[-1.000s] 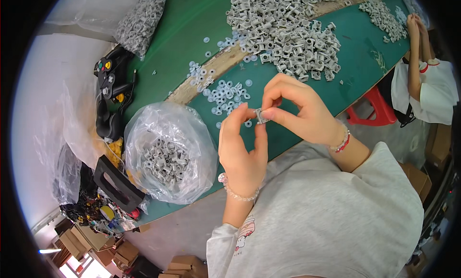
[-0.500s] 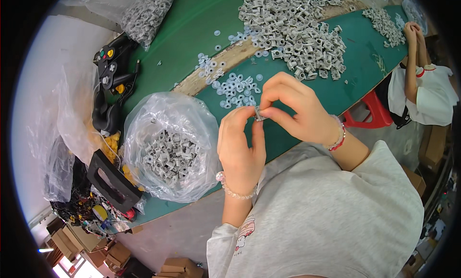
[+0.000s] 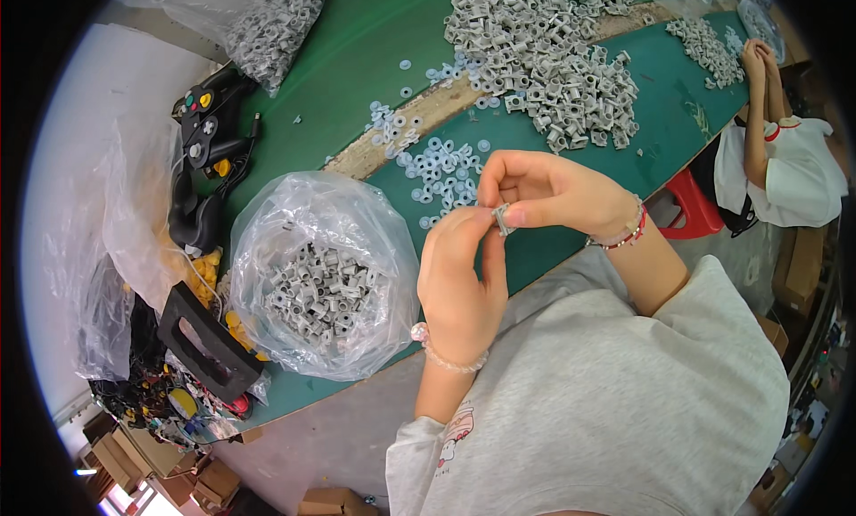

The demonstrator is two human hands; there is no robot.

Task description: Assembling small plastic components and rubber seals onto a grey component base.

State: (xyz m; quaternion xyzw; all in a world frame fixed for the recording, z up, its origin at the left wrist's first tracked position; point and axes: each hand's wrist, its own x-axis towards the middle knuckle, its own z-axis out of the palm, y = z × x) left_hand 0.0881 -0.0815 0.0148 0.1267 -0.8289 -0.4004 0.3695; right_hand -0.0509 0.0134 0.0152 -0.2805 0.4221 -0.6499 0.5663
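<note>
Between my two hands, above the table's near edge, is a small grey plastic part (image 3: 502, 220). My left hand (image 3: 462, 280) pinches it from the left with thumb and fingertips. On its other side the thumb and curled fingers of my right hand (image 3: 557, 195) grip it. Fingers cover much of the part, so I cannot tell whether a washer sits in it. Just beyond my hands lie pale blue translucent washers (image 3: 443, 165). Farther back spreads a big heap of similar grey parts (image 3: 544, 61). To the left, an open clear plastic bag (image 3: 325, 288) holds more grey parts.
Black game controllers (image 3: 209, 132) with a cable lie at the left of the green table (image 3: 357, 61). A black frame with a handle (image 3: 209, 342) leans near the bag. A wooden strip (image 3: 361, 155) crosses the tabletop. At far right sits another person (image 3: 785, 164) by a red stool (image 3: 694, 208).
Both hands have shifted slightly right and nearer to me with the grey part. The right hand has turned, its thumb now pressing on the part's side.
</note>
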